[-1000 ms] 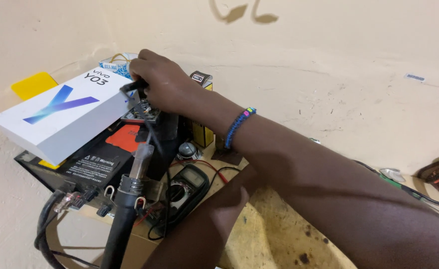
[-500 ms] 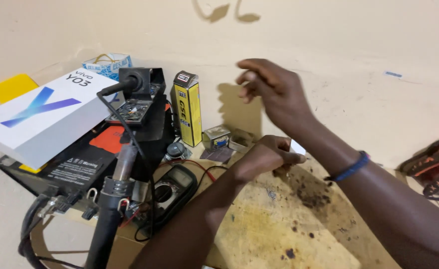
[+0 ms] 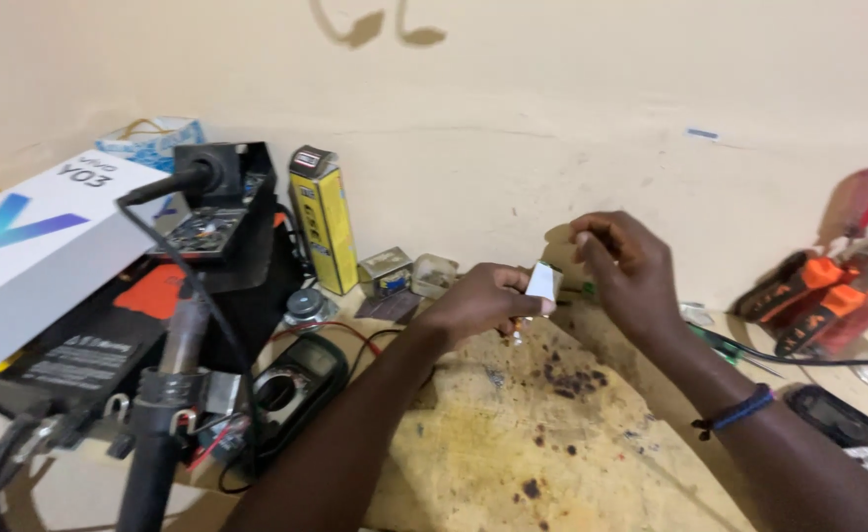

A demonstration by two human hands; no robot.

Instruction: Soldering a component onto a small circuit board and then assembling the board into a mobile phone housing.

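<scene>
My left hand (image 3: 488,300) pinches a small white rectangular part (image 3: 542,282) above a stained yellow work mat (image 3: 552,443). My right hand (image 3: 626,266) hovers just right of that part, fingers curled near its top edge, and whether it touches the part is unclear. A blue bead bracelet (image 3: 736,411) circles my right wrist. Both forearms stretch over the mat from the lower edge of the view.
At left stand a black rework station (image 3: 222,212) with a hose, a white phone box (image 3: 30,246), a tall yellow box (image 3: 324,217) and a black multimeter (image 3: 291,379). Orange-handled tools (image 3: 808,296) lie at right. The wall rises close behind.
My right hand left the black station at the left, swung right and came down beside the white part. My left hand stayed low over the mat.
</scene>
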